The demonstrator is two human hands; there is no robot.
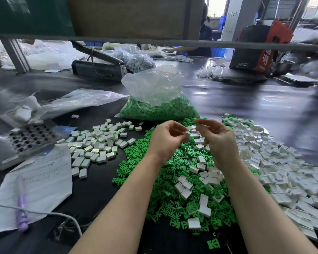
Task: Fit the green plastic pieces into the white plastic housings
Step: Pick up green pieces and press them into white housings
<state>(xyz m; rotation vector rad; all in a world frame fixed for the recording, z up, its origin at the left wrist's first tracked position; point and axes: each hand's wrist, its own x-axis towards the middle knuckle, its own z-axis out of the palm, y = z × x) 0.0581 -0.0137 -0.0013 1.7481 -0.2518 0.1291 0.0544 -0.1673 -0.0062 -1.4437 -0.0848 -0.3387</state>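
Above the green pieces (174,182) heaped at six o'clock, the left hand (166,138) pinched a white housing (187,134) while the right hand (218,138) hovered with fingers curled, its contents unclear.

Daylight from rear windows (216,5) — table (246,107) glare, edges perhaps blurred.

Two bare hands raised over a dark surface (103,189). The left hand (166,139) pinches a white housing (187,133); the right hand (219,138) hovers beside it, above a green pieces pile (165,191).
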